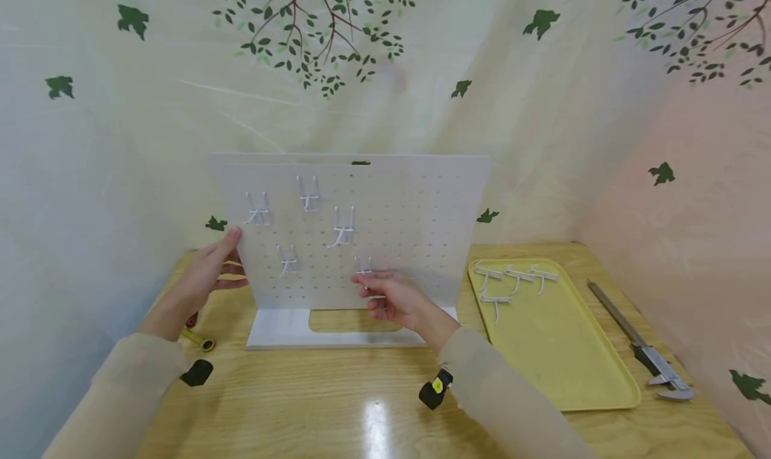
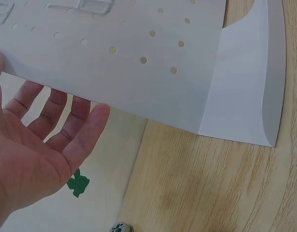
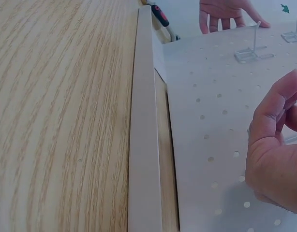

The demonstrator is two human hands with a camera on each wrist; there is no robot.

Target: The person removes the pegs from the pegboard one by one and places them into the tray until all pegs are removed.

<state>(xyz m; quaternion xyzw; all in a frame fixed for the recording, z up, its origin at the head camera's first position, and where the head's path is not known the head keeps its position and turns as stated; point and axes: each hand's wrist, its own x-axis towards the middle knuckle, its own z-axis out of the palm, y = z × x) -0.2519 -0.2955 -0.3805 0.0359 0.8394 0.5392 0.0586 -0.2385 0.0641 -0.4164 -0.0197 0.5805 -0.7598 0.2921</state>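
A white pegboard (image 1: 409,225) stands upright on a white base (image 1: 280,328). Its left edge sits between the thumb and fingers of my left hand (image 1: 211,271), the thumb in front; in the left wrist view the fingertips (image 2: 81,108) reach behind the edge. Low on the board's middle, my right hand (image 1: 397,302) pinches a white wire hook (image 1: 363,265), whose lower part the fingers cover. Several other hooks hang on the left half, among them a double-prong hook (image 1: 343,228) just above and another hook (image 1: 288,261) to the left.
On the right lies a yellow tray (image 1: 560,352) with several loose hooks (image 1: 495,300) near its far end. A caliper (image 1: 644,345) lies beyond the tray's right side. Left of the base is a brass-coloured ring-ended tool (image 1: 201,342), partly behind my left wrist.
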